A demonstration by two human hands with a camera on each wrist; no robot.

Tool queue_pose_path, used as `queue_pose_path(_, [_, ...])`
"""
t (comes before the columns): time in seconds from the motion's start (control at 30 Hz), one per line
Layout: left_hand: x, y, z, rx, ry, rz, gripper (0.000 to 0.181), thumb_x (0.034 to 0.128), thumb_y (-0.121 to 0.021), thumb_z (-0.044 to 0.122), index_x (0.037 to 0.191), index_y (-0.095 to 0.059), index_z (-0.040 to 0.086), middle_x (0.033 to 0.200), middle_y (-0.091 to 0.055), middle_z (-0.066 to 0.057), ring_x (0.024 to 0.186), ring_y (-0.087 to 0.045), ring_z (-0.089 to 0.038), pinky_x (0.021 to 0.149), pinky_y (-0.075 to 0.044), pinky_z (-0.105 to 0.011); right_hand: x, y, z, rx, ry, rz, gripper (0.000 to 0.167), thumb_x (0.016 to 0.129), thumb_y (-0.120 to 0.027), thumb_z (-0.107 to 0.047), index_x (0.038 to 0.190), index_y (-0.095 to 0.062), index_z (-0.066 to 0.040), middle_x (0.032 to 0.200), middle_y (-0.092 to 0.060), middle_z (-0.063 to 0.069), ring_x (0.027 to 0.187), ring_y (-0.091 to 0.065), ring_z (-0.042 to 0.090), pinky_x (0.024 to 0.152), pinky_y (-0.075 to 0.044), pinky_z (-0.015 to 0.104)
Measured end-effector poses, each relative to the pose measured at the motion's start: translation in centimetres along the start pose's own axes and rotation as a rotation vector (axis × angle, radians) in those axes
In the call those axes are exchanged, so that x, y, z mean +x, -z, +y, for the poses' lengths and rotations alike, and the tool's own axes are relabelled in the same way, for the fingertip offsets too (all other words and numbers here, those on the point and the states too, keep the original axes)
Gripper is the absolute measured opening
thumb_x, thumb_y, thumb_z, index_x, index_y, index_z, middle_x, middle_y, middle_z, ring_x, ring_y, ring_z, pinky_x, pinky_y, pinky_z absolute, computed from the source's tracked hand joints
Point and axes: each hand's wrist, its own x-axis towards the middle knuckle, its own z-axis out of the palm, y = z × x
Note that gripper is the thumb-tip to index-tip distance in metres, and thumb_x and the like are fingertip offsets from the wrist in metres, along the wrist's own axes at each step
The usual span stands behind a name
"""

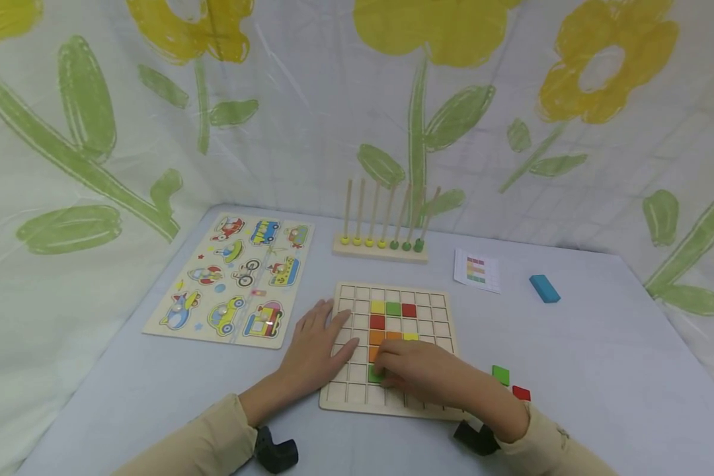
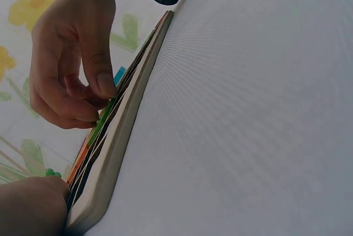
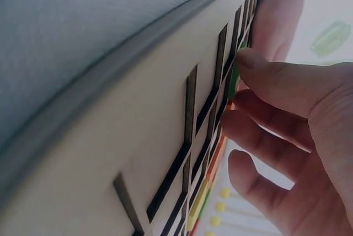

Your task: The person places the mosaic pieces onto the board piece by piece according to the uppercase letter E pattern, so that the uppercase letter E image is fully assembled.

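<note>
A wooden grid board (image 1: 339, 395) lies on the table with red, orange, yellow and green square tiles in some cells. My left hand (image 1: 312, 344) rests flat on its left edge, fingers spread. Over the lower middle of the board, my right hand (image 1: 422, 370) pinches a green tile (image 1: 375, 375) at a cell in the leftmost tile column. Thumb and fingertips meet at that green tile (image 3: 234, 79) in the right wrist view. Orange tiles (image 1: 377, 337) sit just above it; a yellow tile (image 1: 410, 337) is partly covered by the right hand.
Right of the board lie a loose green tile (image 1: 500, 375) and a red tile (image 1: 521, 393). Behind stand a peg rack (image 1: 381, 251) with beads, a pattern card (image 1: 477, 270) and a blue block (image 1: 545, 289). A vehicle puzzle (image 1: 214, 317) lies at the left.
</note>
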Motion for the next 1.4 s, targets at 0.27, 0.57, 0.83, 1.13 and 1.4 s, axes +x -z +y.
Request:
queue_pose_path(0.27, [0.0,0.0,-0.1,0.008,0.000,-0.004,0.057,0.0937,-0.053,0.047,0.140,-0.048,0.015,0.151,-0.034,-0.016,0.143,-0.023,-0.032,0.112,-0.021,-0.054,-0.2,0.3,0.1,-0.017,-0.003,0.008,0.019,0.090,-0.068,-0.028,0.108,-0.066,-0.022,0.105,-0.060,-0.012,0.089,-0.058,0.003,0.083,-0.050,0.018])
queue_pose_path(0.57, [0.1,-0.2,0.1,0.007,0.004,-0.003,0.057,0.0935,-0.054,0.047,0.140,-0.048,0.015,0.152,-0.033,-0.015,0.144,-0.023,-0.031,0.113,-0.021,-0.054,-5.7,2.3,2.4,0.016,-0.251,0.059,0.020,0.088,-0.069,-0.024,0.108,-0.065,-0.024,0.104,-0.062,-0.015,0.090,-0.060,0.002,0.079,-0.053,0.022])
queue_pose_path(0.83, [0.0,0.0,0.2,0.003,0.000,0.001,0.056,0.0936,-0.054,0.045,0.139,-0.049,0.013,0.150,-0.034,-0.017,0.143,-0.024,-0.033,0.112,-0.023,-0.055,-12.1,2.1,3.9,0.011,-0.550,0.059,0.032,0.081,-0.076,-0.024,0.110,-0.061,-0.021,0.095,-0.060,-0.014,0.076,-0.054,0.000,0.062,-0.048,0.020])
queue_pose_path(1.13, [0.0,0.3,0.2,0.003,0.011,-0.011,0.057,0.0940,-0.053,0.046,0.140,-0.048,0.013,0.151,-0.033,-0.017,0.143,-0.023,-0.033,0.113,-0.022,-0.054,-15.4,1.7,4.9,0.202,-0.758,-0.049,0.048,0.077,-0.079,-0.028,0.116,-0.055,-0.011,0.088,-0.054,-0.004,0.072,-0.048,0.007,0.060,-0.044,0.020])
queue_pose_path(1.4, [0.0,0.2,0.2,-0.005,0.006,-0.014,0.057,0.0945,-0.052,0.046,0.141,-0.048,0.013,0.152,-0.032,-0.017,0.144,-0.022,-0.032,0.113,-0.021,-0.053,-15.3,1.0,5.3,0.233,-0.710,-0.058,0.036,0.081,-0.075,-0.011,0.112,-0.058,-0.013,0.094,-0.057,-0.007,0.080,-0.052,0.006,0.070,-0.051,0.024])
